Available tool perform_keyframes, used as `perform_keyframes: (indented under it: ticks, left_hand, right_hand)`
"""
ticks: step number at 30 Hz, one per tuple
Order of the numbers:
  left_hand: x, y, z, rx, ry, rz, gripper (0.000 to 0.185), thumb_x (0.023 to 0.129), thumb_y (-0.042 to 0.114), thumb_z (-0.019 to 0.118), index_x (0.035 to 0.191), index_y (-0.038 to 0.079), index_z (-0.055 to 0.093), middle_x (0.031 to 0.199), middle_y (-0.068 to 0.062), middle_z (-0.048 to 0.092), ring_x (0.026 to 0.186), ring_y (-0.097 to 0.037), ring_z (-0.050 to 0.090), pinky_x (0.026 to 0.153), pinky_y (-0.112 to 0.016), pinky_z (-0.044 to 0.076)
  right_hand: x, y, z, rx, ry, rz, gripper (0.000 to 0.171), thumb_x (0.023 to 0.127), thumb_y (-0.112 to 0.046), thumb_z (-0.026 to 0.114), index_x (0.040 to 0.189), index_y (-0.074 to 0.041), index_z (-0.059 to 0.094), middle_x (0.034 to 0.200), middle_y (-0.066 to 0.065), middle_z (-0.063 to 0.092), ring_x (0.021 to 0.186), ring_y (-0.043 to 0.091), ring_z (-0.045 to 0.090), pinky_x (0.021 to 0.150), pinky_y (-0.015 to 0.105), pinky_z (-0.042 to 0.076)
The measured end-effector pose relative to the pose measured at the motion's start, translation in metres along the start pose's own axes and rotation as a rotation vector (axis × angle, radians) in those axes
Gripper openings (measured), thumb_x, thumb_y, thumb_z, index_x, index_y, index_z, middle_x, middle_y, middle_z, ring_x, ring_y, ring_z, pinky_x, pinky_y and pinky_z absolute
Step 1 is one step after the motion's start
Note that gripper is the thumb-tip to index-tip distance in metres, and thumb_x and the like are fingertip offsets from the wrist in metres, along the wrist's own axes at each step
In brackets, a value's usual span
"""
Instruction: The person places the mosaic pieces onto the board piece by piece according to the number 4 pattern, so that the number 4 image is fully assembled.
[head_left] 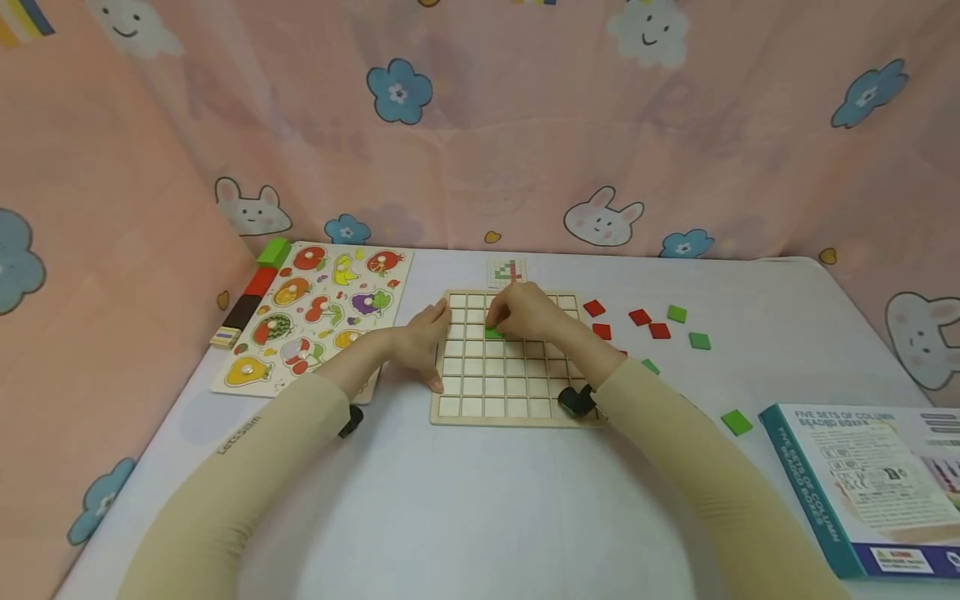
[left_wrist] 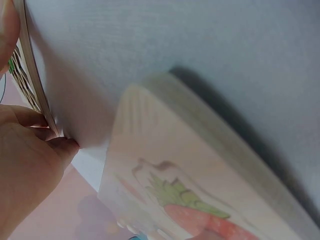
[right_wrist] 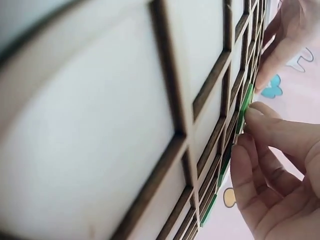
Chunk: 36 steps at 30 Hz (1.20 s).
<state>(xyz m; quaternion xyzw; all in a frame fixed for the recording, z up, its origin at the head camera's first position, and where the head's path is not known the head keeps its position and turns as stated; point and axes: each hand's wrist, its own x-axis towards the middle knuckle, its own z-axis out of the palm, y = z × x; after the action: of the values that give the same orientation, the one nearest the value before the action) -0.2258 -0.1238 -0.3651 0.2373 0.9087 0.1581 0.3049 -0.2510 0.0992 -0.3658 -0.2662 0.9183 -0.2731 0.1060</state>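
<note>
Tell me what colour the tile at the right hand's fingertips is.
Green. The tile shows best in the right wrist view.

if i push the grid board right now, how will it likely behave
The grid board will probably stay stiff, given its straight, wooden-looking frame. Tipping seems unlikely, since it lies flat on the table. It may not slide freely leftward, where the left hand touches its edge.
</note>
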Motion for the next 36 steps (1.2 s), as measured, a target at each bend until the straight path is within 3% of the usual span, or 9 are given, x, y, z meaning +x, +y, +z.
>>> perform_keyframes:
  ticks: [5,10,17,23,27,33,36]
  left_hand:
    - [0.000,0.001,0.000,-0.006,-0.001,-0.007,0.135,0.070,0.026,0.089,0.154,-0.006,-0.011,0.163,-0.020,-0.025,0.154,-0.039,-0.016,0.129,-0.048,-0.003]
    - [0.000,0.001,0.000,-0.015,-0.001,-0.009,0.135,0.070,0.026,0.088,0.154,-0.006,-0.012,0.163,-0.020,-0.025,0.154,-0.038,-0.017,0.129,-0.049,-0.003]
    - [0.000,0.000,0.001,-0.006,0.001,-0.011,0.135,0.070,0.027,0.088,0.155,-0.005,-0.012,0.164,-0.018,-0.025,0.155,-0.036,-0.017,0.129,-0.047,-0.003]
    - [0.001,-0.001,0.001,-0.013,-0.012,-0.023,0.136,0.071,0.028,0.088,0.155,-0.002,-0.014,0.164,-0.015,-0.027,0.155,-0.034,-0.019,0.129,-0.047,-0.004]
    - [0.002,-0.002,0.001,-0.020,-0.010,-0.023,0.136,0.071,0.029,0.088,0.155,-0.002,-0.014,0.164,-0.015,-0.026,0.155,-0.034,-0.020,0.129,-0.048,-0.004]
    - [0.002,-0.001,0.001,-0.019,-0.008,-0.019,0.136,0.070,0.029,0.088,0.155,-0.001,-0.014,0.164,-0.015,-0.026,0.155,-0.033,-0.019,0.129,-0.048,-0.003]
    - [0.001,-0.002,0.002,-0.015,-0.006,-0.019,0.136,0.070,0.029,0.088,0.155,-0.002,-0.014,0.164,-0.015,-0.026,0.155,-0.033,-0.019,0.130,-0.047,-0.003]
  right_hand:
    - [-0.003,0.005,-0.008,0.004,-0.008,-0.011,0.015,0.085,-0.002,0.070,0.097,-0.008,0.076,0.090,0.008,0.073,0.084,0.019,0.065,0.076,0.031,0.056]
    - [-0.013,0.029,-0.037,0.043,0.035,0.042,0.022,0.087,-0.004,0.067,0.109,-0.004,0.073,0.099,0.014,0.072,0.093,0.025,0.066,0.082,0.037,0.056]
    - [-0.040,0.085,-0.088,0.000,0.086,0.234,0.027,0.090,-0.009,0.067,0.116,-0.001,0.069,0.108,0.018,0.067,0.097,0.029,0.059,0.080,0.033,0.053]
    - [-0.069,0.132,-0.119,0.016,0.056,0.369,0.031,0.094,-0.012,0.063,0.122,0.000,0.066,0.114,0.022,0.061,0.099,0.032,0.058,0.085,0.039,0.056]
    - [-0.088,0.157,-0.132,-0.012,0.034,0.406,0.031,0.094,-0.012,0.060,0.123,0.000,0.065,0.119,0.025,0.059,0.104,0.036,0.057,0.086,0.043,0.057]
    - [-0.108,0.182,-0.137,-0.017,-0.050,0.457,0.034,0.090,0.001,0.053,0.119,-0.003,0.069,0.123,0.027,0.057,0.109,0.039,0.048,0.080,0.035,0.056]
    - [-0.113,0.188,-0.136,0.004,-0.115,0.481,0.039,0.087,0.006,0.055,0.121,-0.006,0.069,0.129,0.029,0.055,0.114,0.042,0.047,0.088,0.043,0.056]
